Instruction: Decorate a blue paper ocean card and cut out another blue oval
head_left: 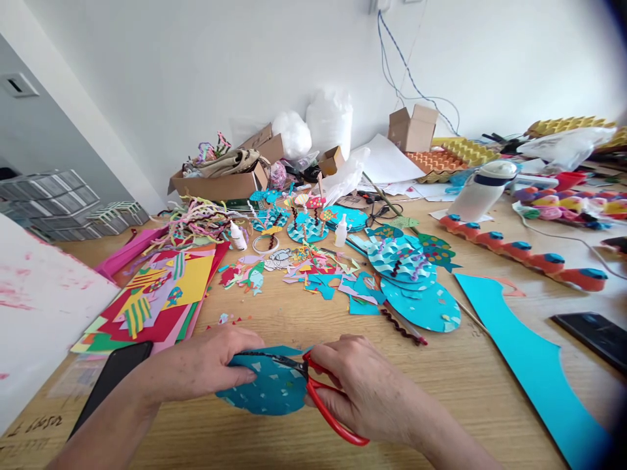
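Note:
Near the front edge of the wooden table, my left hand (210,362) pinches the left side of a round blue paper piece (277,388) dotted with small pale scraps. My right hand (355,385) is wrapped round the red handles of a pair of scissors (337,427). The scissor blades point left and lie across the upper part of the blue piece, close to my left fingertips. A black phone (115,375) lies partly behind my left forearm.
Coloured paper sheets (198,277) lie at left. Paper scraps (323,287), blue discs (421,303) and glue bottles (341,232) stand ahead. At right are a cut blue sheet (519,346), a second phone (592,336) and an orange egg-carton strip (519,254).

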A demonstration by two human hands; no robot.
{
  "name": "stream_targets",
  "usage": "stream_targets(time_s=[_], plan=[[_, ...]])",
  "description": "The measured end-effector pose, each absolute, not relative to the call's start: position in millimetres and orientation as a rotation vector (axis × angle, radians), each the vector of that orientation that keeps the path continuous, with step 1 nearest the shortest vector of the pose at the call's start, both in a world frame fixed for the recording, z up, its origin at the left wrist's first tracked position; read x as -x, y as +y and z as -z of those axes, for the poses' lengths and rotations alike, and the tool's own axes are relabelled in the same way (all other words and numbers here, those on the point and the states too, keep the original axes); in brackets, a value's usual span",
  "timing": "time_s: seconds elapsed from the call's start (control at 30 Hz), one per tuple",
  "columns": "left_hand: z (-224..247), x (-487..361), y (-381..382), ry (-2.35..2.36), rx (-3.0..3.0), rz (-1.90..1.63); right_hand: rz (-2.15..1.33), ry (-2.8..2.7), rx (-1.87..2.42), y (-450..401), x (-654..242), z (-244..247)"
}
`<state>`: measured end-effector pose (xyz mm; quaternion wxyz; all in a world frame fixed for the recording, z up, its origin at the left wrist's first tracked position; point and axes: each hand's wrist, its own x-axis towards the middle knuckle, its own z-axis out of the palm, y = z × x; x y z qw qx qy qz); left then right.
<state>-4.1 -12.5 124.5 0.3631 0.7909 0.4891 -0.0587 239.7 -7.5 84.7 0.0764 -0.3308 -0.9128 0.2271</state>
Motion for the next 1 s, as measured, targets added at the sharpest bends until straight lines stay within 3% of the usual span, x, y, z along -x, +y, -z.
stream_targets(time_s=[0.77,1.0], plan=[[-130.1,-8.6,-1.6,1.133,-2.135,0.205,-0.514,-2.784,1.0,-4.5,-240.1,-84.5],[-127.2,-8.1,2.5,1.112,-2.165,0.276,-0.642,-2.771,0.999,-4.6,-243.0,-87.4]])
